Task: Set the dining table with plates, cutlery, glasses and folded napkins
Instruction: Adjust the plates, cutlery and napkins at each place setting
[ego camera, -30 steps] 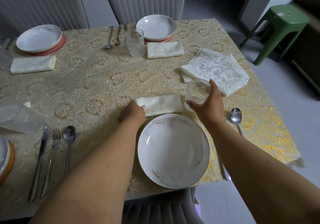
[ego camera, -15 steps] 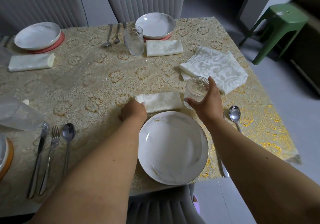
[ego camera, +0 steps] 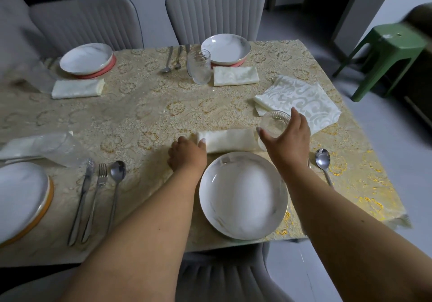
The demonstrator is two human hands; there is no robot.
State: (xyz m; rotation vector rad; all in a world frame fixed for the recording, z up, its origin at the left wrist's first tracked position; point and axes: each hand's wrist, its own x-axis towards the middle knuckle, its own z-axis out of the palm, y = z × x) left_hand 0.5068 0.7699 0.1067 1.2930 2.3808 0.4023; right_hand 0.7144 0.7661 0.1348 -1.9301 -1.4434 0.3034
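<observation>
Nearest us lies the round white marbled plate (ego camera: 243, 195), close to the table's near edge. Just beyond its rim, the folded cream napkin (ego camera: 228, 140) lies with its long axis running left to right. Our left hand (ego camera: 187, 155) rests at the napkin's left end, fingers curled, one fingertip on the cloth; we cannot tell whether it pinches the fold. Our right hand (ego camera: 286, 138) grips the clear ribbed drinking glass (ego camera: 273, 124) from the side, thumb and fingers curved round its wall, at the napkin's right end, where the two appear to touch. We judge that the glass is being settled beyond and right of the plate, so the right hand governs the coming move. A steel spoon (ego camera: 323, 161) lies right of that hand. Farther off sit an unfolded white damask napkin (ego camera: 301, 100) and two laid places before grey padded chairs (ego camera: 215, 11). The gold floral tablecloth (ego camera: 145, 114) covers the table; a green plastic stool (ego camera: 385, 53) stands on the pale floor.
</observation>
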